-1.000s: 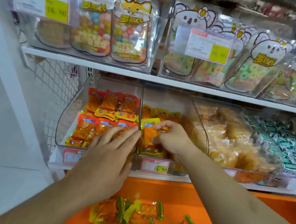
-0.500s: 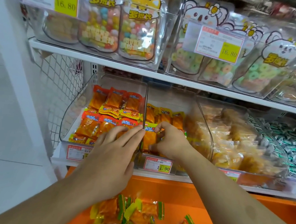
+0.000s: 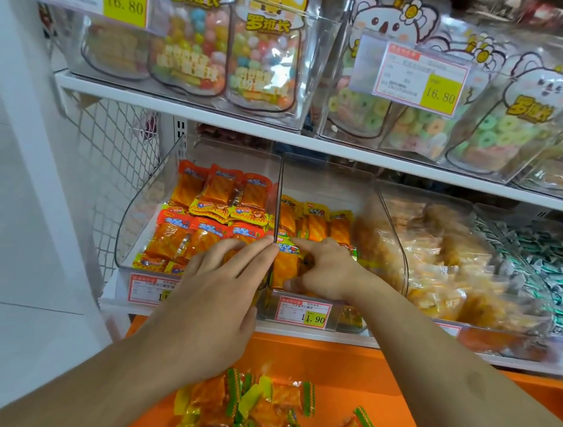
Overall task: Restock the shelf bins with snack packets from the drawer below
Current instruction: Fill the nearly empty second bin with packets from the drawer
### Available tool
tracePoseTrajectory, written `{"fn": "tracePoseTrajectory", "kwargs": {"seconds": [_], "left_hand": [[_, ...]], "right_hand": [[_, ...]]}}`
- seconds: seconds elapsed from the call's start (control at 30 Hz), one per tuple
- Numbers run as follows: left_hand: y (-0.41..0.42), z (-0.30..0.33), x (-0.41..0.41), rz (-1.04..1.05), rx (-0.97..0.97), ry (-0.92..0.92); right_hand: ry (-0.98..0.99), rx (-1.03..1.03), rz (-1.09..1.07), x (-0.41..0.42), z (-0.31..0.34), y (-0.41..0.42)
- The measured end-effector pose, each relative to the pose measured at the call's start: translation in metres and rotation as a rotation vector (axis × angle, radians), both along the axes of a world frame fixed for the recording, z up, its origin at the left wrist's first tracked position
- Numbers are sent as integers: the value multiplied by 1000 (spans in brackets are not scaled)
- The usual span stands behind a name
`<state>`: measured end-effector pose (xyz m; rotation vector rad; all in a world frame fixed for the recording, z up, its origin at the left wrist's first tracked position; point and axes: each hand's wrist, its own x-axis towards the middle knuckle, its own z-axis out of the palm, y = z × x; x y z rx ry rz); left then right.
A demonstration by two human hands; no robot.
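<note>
The person is partway through restocking: the right hand (image 3: 322, 272) is reaching into the middle bin (image 3: 323, 190), its curled fingers grasping orange snack packets (image 3: 313, 228) there, while the left hand (image 3: 220, 297) is hovering at the divider with fingers straight, holding nothing. More packets (image 3: 264, 414) are lying in the orange drawer (image 3: 378, 374) below, still waiting. Price tags are reading 16.80 (image 3: 124, 2) and, below, 1.90 (image 3: 302, 313).

Right hand (image 3: 324, 269) grips yellow-topped packets (image 3: 309, 229) in the middle bin (image 3: 392, 231); left hand (image 3: 221, 286), fingers straight, touches its left wall.
</note>
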<state>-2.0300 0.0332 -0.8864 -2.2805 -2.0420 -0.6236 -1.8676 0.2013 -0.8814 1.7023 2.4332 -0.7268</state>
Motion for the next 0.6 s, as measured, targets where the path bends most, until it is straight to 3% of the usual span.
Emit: {"fn": "tracePoseTrajectory", "kwargs": {"seconds": [0.37, 0.6], "left_hand": [[-4, 3, 1, 14, -53, -40], [-30, 13, 9, -45, -84, -93]], "right_hand": [[325, 7, -13, 22, 16, -20], [387, 235, 57, 55, 39, -89]]}}
